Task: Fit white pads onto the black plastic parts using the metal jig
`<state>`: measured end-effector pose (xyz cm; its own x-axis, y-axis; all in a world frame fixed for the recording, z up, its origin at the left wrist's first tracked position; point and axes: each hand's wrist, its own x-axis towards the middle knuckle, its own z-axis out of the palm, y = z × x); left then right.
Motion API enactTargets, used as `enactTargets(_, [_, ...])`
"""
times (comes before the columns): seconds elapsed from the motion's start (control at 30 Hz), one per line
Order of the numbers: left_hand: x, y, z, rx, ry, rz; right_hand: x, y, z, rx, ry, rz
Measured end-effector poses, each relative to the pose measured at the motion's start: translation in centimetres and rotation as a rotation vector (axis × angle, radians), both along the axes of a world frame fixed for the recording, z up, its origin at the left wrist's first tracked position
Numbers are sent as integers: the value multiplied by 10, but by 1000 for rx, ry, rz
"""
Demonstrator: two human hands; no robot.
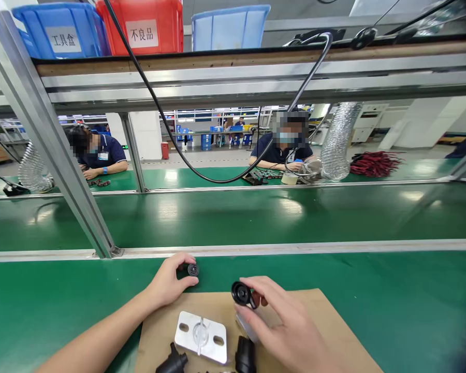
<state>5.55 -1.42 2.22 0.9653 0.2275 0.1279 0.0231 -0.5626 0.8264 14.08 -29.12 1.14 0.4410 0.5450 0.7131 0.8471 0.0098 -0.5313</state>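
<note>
My left hand (pixel 170 282) rests at the far edge of the cardboard, thumb and fingers curled round a small black round part (pixel 193 270) with a ringed face. Nearer the middle, my right hand (pixel 277 316) pinches a black round plastic part (pixel 241 293) with concentric rings and a short side stem, held above the cardboard. Between and below the hands lies a white plate (pixel 182 335) with two slots and a clear round piece (pixel 200 334) at its centre. A black cylindrical part (pixel 245 355) stands under my right hand. Another black fitting (pixel 173 361) lies at the bottom edge, partly cut off.
Brown cardboard (pixel 314 311) covers part of the green bench (pixel 411 311). A metal post (pixel 62 140) rises at left, and a black cable (pixel 159 111) hangs from above. Bins, including a red bin (pixel 155 39), stand on the overhead shelf. Two co-workers sit across the bench.
</note>
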Motion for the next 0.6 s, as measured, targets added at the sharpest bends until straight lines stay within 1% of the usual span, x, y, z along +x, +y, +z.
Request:
enactTargets(0.07, [-3, -11, 10, -26, -28, -12, -1, 1, -3, -4, -48, 5])
enactTargets(0.13, [-7, -23, 24, -44, -46, -46, 0, 2, -3, 9, -89, -11])
enactTargets(0.2, [-13, -36, 35, -49, -56, -66, 0, 2, -1, 46, -133, -33])
enactTargets(0.27, [-18, -46, 42, -48, -65, -70, -1, 0, 4, 79, -196, -35])
enactTargets(0.37, [-24, -55, 44, -89, -72, -52, -3, -1, 13, 63, -309, 23])
enactTargets(0.43, [-26, -58, 41, -181, -68, -35, -4, -1, 16, 39, -371, 61])
enactTargets(0.53, [-27, -62, 36, -439, 7, -33, -5, 2, 16, 32, -436, 71])
enactTargets(0.6, [-26, -65, 32, -638, 79, -59, -4, 3, 14, 46, -461, 48])
